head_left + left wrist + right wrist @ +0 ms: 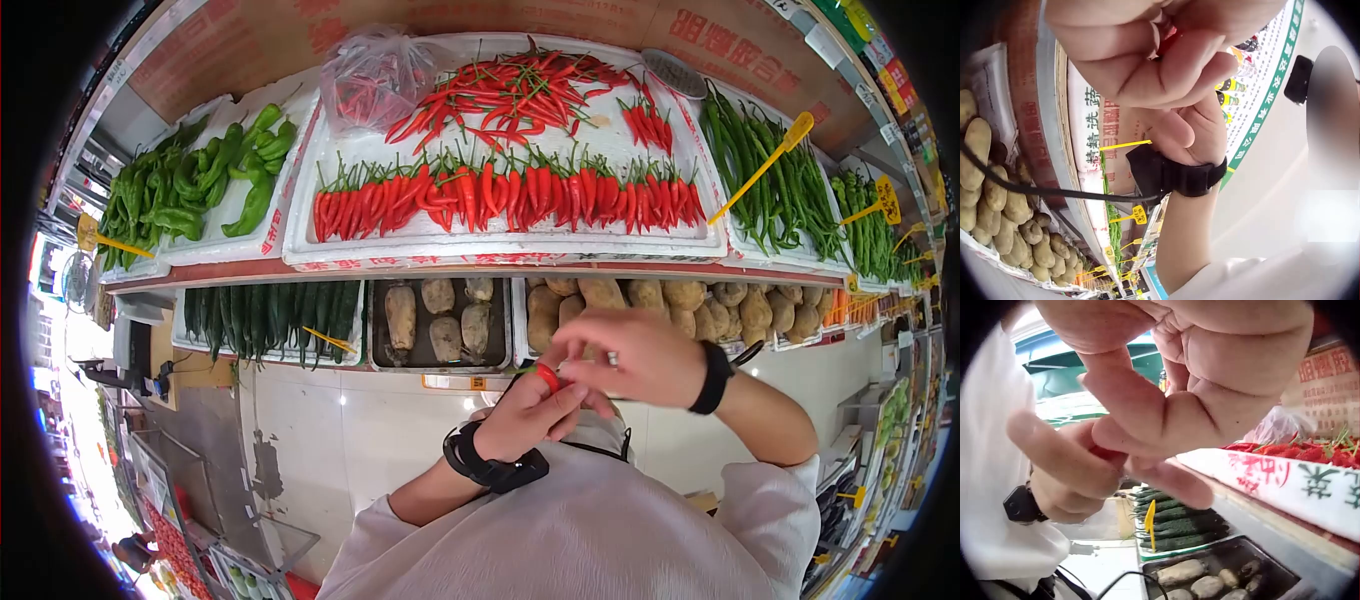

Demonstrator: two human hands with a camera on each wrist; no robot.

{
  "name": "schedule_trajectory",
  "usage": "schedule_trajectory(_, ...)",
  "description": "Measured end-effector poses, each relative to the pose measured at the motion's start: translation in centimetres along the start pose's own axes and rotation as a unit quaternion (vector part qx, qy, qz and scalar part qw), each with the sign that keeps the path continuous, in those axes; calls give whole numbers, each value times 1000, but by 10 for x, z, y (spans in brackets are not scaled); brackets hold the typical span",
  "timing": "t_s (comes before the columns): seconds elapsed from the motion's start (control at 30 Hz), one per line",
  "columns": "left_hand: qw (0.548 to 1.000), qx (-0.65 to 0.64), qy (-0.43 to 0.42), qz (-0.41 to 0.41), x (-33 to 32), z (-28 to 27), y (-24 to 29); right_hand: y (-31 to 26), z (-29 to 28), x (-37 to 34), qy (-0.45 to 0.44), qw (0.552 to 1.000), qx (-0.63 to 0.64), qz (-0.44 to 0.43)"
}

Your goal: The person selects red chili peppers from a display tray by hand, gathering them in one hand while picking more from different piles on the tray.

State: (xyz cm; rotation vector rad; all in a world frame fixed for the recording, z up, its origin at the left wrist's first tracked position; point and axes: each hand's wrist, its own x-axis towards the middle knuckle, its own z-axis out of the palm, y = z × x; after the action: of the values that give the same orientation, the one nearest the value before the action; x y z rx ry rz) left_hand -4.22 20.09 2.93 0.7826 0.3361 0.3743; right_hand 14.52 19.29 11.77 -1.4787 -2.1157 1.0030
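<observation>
1. One red chilli (547,377) is held up before the person's torso, in front of the lower shelf; in the head view we see its green stem pointing left.
2. Two hands surround it. The left hand (530,412) has thumb and fingers curled in on the chilli, gripping it. The right hand (635,362) is partly open, fingers bent, its tips right beside the chilli; we cannot tell whether they pinch it.
3. Two black wristbands, one per wrist: we see the left band (492,458) and the right band (713,378).
4. One white foam box (500,248) on the upper shelf carries one row of red chillies (500,198), one heap (510,90), one small cluster (647,125) and one clear plastic bag (378,80) with more red inside. We cannot count the pods. Its side shows a green "菜" (1316,481) and red characters.
5. One dark tray (422,342) below has at least five pale roots (400,320), between many cucumbers (260,315) and many potatoes (755,310).
6. At least four yellow tags (800,130) stand about; we cannot read them.
7. Several green characters (1091,122) on white foam include "精选蔬"; one green-edged banner (1269,97) reads "农业有限公司". Red print marks the cardboard (700,30) behind.
</observation>
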Motion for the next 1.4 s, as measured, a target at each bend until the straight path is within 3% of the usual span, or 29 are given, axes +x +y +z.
schedule_trajectory(0.1, 997, 70, -35, 21, 1, -4, -7, -16, 4, 2, -76, 989, 103, 73)
schedule_trajectory(0.23, 999, 34, -5, 11, -1, 2, -1, -7, 1, -2, -78, 981, 168, 58)
schedule_trajectory(0.33, 998, -40, 55, 9, -3, 5, 1, 6, -2, -5, 44, 997, 51, -33)
schedule_trajectory(0.4, 996, -49, 74, 14, -7, -6, -3, 4, -8, -6, 52, 998, 14, -42)
schedule_trajectory(0.6, 985, 120, 106, 67, -7, -7, 4, -2, 2, -17, 43, 996, -83, -11)
schedule_trajectory(0.73, 986, 55, 126, 90, -3, -5, -4, 5, -3, -16, 68, 978, -183, -73)
schedule_trajectory(0.83, 984, 49, 141, 100, -5, -4, 0, 20, -31, -12, 129, 977, -162, -51)
schedule_trajectory(0.97, 984, 32, 136, 108, -10, -11, -4, 71, -86, -4, 276, 954, -57, 99)
schedule_trajectory(1.13, 989, 33, 118, 86, -12, -9, -6, 133, -121, 9, 282, 925, 48, 250)
schedule_trajectory(1.23, 990, 39, 113, 76, -13, -6, -6, 152, -122, 15, 268, 916, 87, 287)
schedule_trajectory(1.33, 991, 33, 110, 71, -14, -7, -7, 149, -120, 16, 270, 908, 63, 313)
schedule_trajectory(1.4, 991, 30, 108, 75, -14, -10, -10, 135, -118, 11, 285, 925, 8, 250)
